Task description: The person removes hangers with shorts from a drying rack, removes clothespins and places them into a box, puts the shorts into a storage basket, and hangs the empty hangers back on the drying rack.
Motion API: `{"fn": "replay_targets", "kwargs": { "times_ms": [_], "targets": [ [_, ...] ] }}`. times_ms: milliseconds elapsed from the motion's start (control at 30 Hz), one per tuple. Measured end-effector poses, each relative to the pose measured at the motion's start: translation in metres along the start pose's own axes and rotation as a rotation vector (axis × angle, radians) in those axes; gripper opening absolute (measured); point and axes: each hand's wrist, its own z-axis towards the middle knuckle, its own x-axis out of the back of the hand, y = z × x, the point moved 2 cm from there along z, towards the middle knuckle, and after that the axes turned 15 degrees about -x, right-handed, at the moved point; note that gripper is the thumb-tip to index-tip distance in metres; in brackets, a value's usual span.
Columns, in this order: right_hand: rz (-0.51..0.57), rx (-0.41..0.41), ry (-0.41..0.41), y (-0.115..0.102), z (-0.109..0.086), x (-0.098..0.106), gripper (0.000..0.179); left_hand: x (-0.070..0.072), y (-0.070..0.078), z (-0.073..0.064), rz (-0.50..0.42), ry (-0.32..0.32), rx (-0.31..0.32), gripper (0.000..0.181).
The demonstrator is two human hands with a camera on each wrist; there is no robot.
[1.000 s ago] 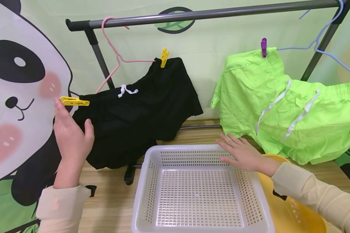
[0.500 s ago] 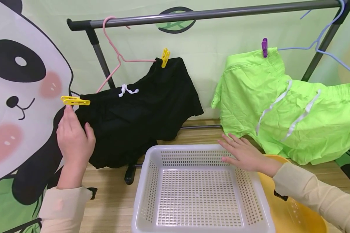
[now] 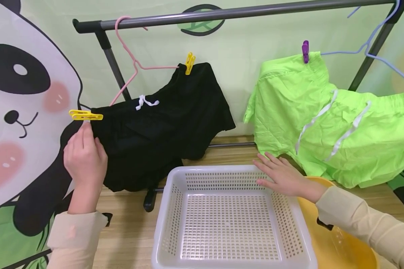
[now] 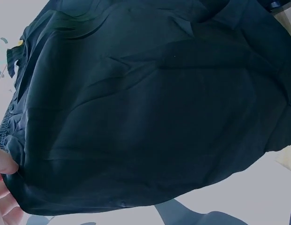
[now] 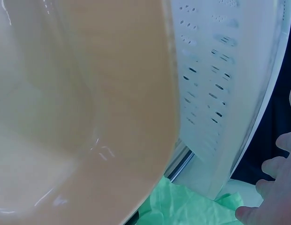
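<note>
Head view: the black shorts [image 3: 144,138] hang left of centre in the frame, and a tug at their left corner could slip the waistband from the yellow clip [image 3: 86,114] lying sideways there (its bite seems shallow). The left hand [image 3: 85,160], raised from the lower left with fingers curled, appears to pinch that corner. The right hand [image 3: 282,175], holding nothing, extends spread fingers over the white basket [image 3: 219,169], right of centre.
</note>
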Motion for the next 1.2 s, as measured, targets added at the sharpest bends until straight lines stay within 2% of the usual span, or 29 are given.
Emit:
{"fn": "replay_targets", "kwargs": {
  "times_ms": [333,767,1067,1200],
  "targets": [
    [0.014,-0.013,-0.017,0.003,0.000,0.000,0.064,-0.003,0.000,0.007,0.008,-0.010,0.025,0.026],
    [0.028,-0.036,-0.043,0.005,-0.001,-0.001,0.063,-0.003,-0.004,0.012,0.011,-0.095,0.061,0.024],
    [0.025,-0.037,-0.033,0.006,-0.002,-0.002,0.063,-0.001,-0.004,0.015,0.026,-0.087,0.068,0.024],
    [0.027,-0.038,-0.029,0.007,-0.003,-0.003,0.062,-0.001,-0.005,0.015,0.040,-0.099,0.098,0.024]
  ]
}}
